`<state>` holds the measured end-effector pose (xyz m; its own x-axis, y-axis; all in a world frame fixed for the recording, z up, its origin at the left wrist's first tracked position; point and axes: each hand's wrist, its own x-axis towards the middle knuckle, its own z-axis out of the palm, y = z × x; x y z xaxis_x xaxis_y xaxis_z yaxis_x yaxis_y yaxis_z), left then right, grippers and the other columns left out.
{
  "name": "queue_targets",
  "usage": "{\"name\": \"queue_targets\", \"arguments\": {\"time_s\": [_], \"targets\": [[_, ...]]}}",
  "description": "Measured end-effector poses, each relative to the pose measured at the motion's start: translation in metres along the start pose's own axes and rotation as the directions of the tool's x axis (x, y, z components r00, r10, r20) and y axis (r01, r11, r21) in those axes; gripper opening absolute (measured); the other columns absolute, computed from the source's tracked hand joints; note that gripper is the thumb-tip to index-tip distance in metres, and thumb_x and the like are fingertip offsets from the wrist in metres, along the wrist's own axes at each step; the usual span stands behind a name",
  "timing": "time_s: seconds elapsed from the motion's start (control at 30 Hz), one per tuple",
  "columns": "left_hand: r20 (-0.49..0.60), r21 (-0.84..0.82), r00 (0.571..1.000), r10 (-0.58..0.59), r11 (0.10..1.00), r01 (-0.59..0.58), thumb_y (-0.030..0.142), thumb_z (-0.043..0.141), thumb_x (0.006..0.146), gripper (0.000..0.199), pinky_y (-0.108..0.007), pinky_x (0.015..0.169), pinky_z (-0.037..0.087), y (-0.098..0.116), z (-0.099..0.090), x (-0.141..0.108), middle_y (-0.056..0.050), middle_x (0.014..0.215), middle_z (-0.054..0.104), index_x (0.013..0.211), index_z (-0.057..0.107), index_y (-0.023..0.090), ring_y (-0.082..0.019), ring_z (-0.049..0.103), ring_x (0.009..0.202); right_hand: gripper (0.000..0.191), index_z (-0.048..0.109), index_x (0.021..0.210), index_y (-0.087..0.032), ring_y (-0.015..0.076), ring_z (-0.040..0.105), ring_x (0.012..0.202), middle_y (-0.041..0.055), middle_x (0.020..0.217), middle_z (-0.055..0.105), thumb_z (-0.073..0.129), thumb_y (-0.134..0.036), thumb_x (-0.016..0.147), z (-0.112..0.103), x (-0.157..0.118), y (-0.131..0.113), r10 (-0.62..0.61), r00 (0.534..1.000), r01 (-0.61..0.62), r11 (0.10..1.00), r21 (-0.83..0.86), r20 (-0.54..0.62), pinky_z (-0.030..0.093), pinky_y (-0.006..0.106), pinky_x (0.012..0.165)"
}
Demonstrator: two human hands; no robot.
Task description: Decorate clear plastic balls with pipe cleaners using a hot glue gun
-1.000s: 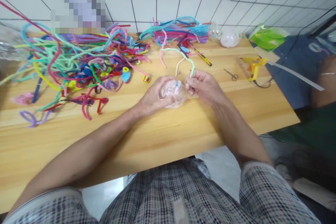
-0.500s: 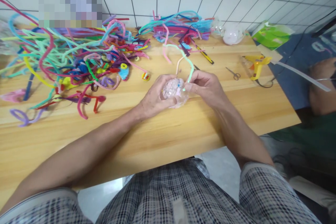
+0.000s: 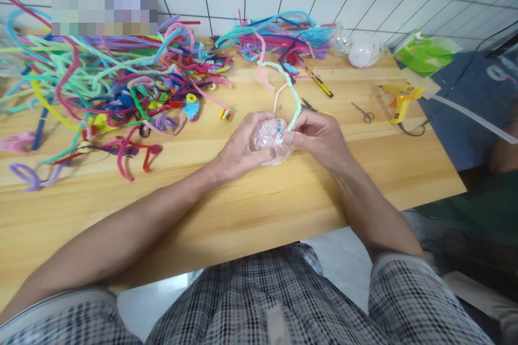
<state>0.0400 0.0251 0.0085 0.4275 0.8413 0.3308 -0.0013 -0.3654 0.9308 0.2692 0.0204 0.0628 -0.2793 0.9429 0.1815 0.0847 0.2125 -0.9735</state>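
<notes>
A clear round ball (image 3: pixel 270 135) with pale, glittery bits inside is cupped by my left hand (image 3: pixel 245 148), whose fingers and thumb wrap round its left side. At the ball's right edge, my right hand (image 3: pixel 318 132) pinches the lower end of a mint-green fuzzy stem (image 3: pixel 298 98) between thumb and fingertips. This stem arches up and away, with a pink stem (image 3: pixel 265 76) near its far end. A peach stem (image 3: pixel 279 98) stands just behind the ball. Whether the green stem's tip enters the ball is too small to tell.
Tangled coloured stems (image 3: pixel 105 81) cover the table's left, and another bundle (image 3: pixel 283 38) lies at the back. Further right are a yellow cutter (image 3: pixel 321 85), small scissors (image 3: pixel 363 113), a yellow glue gun (image 3: pixel 400 101), clear balls (image 3: pixel 364 54) and a green packet (image 3: pixel 424 54). A person's arm (image 3: pixel 504 153) shows at far right.
The camera view has shifted slightly. The green stem's lower end sits a little lower against the ball. Both hands keep their grip, and the other person's arm has moved further out of view.
</notes>
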Motion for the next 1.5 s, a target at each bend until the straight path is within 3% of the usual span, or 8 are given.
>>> {"name": "queue_targets", "arguments": {"time_s": [0.5,0.83,0.97,1.07,1.2,1.37,1.5], "targets": [[0.0,0.036,1.0,-0.014,0.999,0.014,0.04,0.085,0.085,0.068,-0.05,0.123,0.055,0.001,0.0,0.001,-0.011,0.146,0.069,0.146,0.062,0.025,-0.033,0.068,0.137,0.049,0.073,0.076,-0.023,0.013,0.05,0.065,-0.0033,0.07,0.062,0.103,-0.062,0.078,0.002,0.0,0.003,-0.046,0.998,0.041,0.995,-0.095,-0.047,0.039,0.03,0.062],[-0.02,0.076,1.0,-0.007,0.997,0.008,0.045,0.082,0.09,0.063,-0.05,0.122,0.054,0.002,0.002,0.0,-0.012,0.146,0.068,0.145,0.06,0.024,-0.032,0.068,0.137,0.047,0.072,0.074,-0.023,0.0127,0.052,0.065,-0.0034,0.071,0.063,0.102,-0.058,0.082,0.002,0.001,0.003,-0.128,0.991,0.122,0.983,-0.135,-0.03,0.038,0.031,0.063],[-0.029,0.068,0.999,-0.04,0.997,0.042,0.047,0.081,0.092,0.06,-0.048,0.118,0.056,0.005,0.003,-0.001,-0.011,0.142,0.069,0.144,0.06,0.024,-0.032,0.068,0.134,0.05,0.072,0.072,-0.023,0.0127,0.051,0.064,-0.0035,0.07,0.062,0.101,-0.062,0.082,0.003,0.001,0.004,-0.149,0.988,0.143,0.98,-0.136,-0.037,0.038,0.031,0.062],[-0.05,0.018,0.997,-0.067,0.998,0.068,0.049,0.082,0.091,0.059,-0.043,0.107,0.059,0.008,0.006,-0.001,-0.01,0.14,0.07,0.141,0.063,0.024,-0.03,0.07,0.129,0.051,0.072,0.072,-0.023,0.0131,0.05,0.065,-0.0035,0.069,0.061,0.101,-0.064,0.081,0.005,0.001,0.003,-0.152,0.988,0.145,0.979,-0.141,-0.039,0.038,0.031,0.063],[-0.095,-0.071,0.989,-0.109,0.992,0.103,0.053,0.086,0.088,0.062,-0.039,0.098,0.06,0.008,0.012,-0.001,-0.008,0.132,0.072,0.137,0.064,0.024,-0.028,0.071,0.119,0.049,0.073,0.076,-0.023,0.0132,0.05,0.066,-0.0034,0.07,0.062,0.106,-0.06,0.075,0.005,0.001,-0.001,-0.065,0.998,0.063,0.995,-0.079,-0.021,0.04,0.03,0.062],[-0.108,-0.081,0.987,-0.122,0.99,0.114,0.047,0.085,0.083,0.059,-0.042,0.103,0.06,0.011,0.015,-0.001,-0.007,0.13,0.073,0.133,0.064,0.024,-0.028,0.071,0.118,0.052,0.074,0.086,-0.024,0.0121,0.051,0.062,-0.0046,0.073,0.064,0.106,-0.062,0.071,0.003,0.0,-0.004,0.121,0.992,-0.123,0.987,0.101,0.023,0.041,0.027,0.057],[-0.114,-0.065,0.983,-0.142,0.989,0.135,0.043,0.086,0.08,0.058,-0.043,0.105,0.06,0.017,0.016,0.0,-0.007,0.128,0.074,0.13,0.065,0.024,-0.028,0.071,0.118,0.053,0.072,0.083,-0.025,0.0117,0.048,0.059,-0.005,0.069,0.062,0.108,-0.06,0.069,0.001,0.0,-0.001,0.167,0.986,-0.166,0.978,0.125,0.005,0.039,0.027,0.054]]}}
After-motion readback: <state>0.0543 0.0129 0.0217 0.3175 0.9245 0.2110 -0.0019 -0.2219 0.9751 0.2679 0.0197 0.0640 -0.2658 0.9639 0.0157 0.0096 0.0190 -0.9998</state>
